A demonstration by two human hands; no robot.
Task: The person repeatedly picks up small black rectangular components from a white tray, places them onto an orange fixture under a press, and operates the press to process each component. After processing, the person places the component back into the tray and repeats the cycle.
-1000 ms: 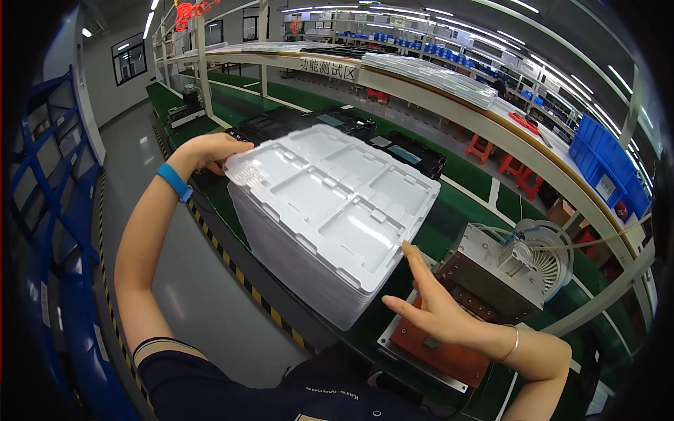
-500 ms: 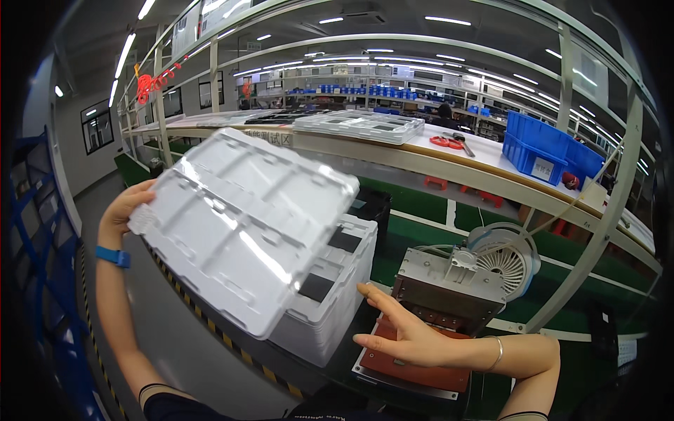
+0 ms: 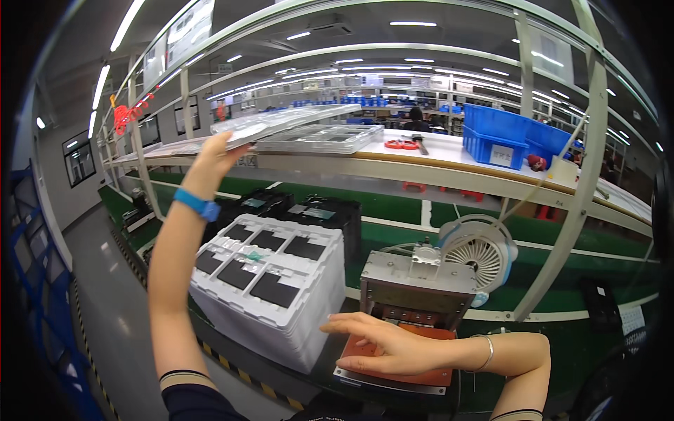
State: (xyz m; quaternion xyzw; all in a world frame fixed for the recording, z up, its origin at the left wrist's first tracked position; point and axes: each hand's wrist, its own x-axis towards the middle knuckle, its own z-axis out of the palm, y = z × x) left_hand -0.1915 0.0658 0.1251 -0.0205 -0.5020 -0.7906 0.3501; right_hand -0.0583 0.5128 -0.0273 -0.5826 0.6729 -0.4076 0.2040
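My left hand (image 3: 219,154) is raised to the far shelf, gripping the near left edge of a clear plastic tray (image 3: 281,121). That tray is tilted, just over a pile of similar clear trays (image 3: 330,144) on the shelf. Below my left arm stands a tall stack of white trays (image 3: 309,344); flat black rectangular pieces (image 3: 275,289) lie in the top one's compartments. My right hand (image 3: 382,344) holds nothing, fingers apart, above the orange-red plate (image 3: 421,375) of a small metal press-like machine (image 3: 418,284).
A white fan (image 3: 484,256) stands behind the machine. Blue bins (image 3: 495,137) and red-handled scissors (image 3: 402,144) are on the shelf. Black trays (image 3: 326,214) sit behind the white stack. A slanted metal post (image 3: 562,245) rises at the right; a blue rack (image 3: 45,281) stands left.
My left hand has carried the clear tray up and away from the white stack to the shelf, uncovering the black pieces. My right hand stays over the machine, fingers apart.
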